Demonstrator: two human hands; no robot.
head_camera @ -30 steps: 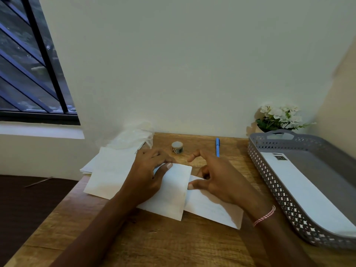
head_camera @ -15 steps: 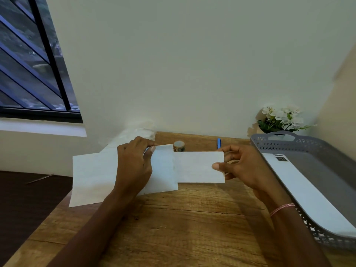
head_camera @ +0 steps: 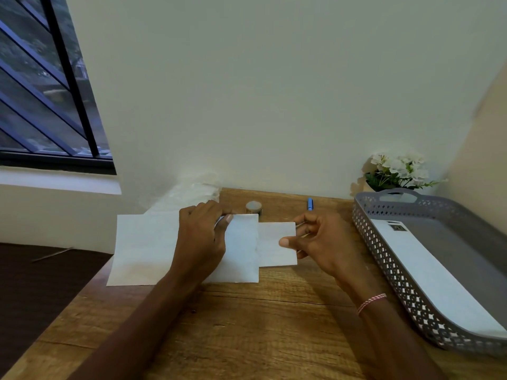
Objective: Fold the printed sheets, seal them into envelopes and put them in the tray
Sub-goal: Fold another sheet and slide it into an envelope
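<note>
While both forearms reach out over the near part of the wooden table (head_camera: 247,325), a red-and-white thread bracelet (head_camera: 371,303) circles the right wrist. Just beyond, over the middle of the table, the left hand (head_camera: 200,239) grips a white envelope (head_camera: 142,250) across its middle, fingers curled over the far edge and the thumb pressed on the side facing the person. The envelope's left end reaches out past the table's left edge. Whether its near edge touches the wood cannot be told.

From the envelope's right end a folded sheet (head_camera: 275,244) sticks out, its left part hidden inside. The right hand (head_camera: 321,242) pinches the sheet's right edge, thumb on the near face and fingers curled behind it.

Along the right side of the table stands a grey perforated tray (head_camera: 384,264), running from near to far, with a handle at its far end. Inside it lies a second envelope (head_camera: 428,278), flat along the left wall, with a small dark printed mark at its far end.

Farther back, a small tape roll (head_camera: 253,207) sits just behind the held envelope, and a blue pen (head_camera: 309,204) lies to its right. At the far left of the table rests a pack in clear plastic (head_camera: 192,192). White flowers (head_camera: 397,171) stand behind the tray, against the pale wall. A barred window (head_camera: 41,91) fills the far left.
</note>
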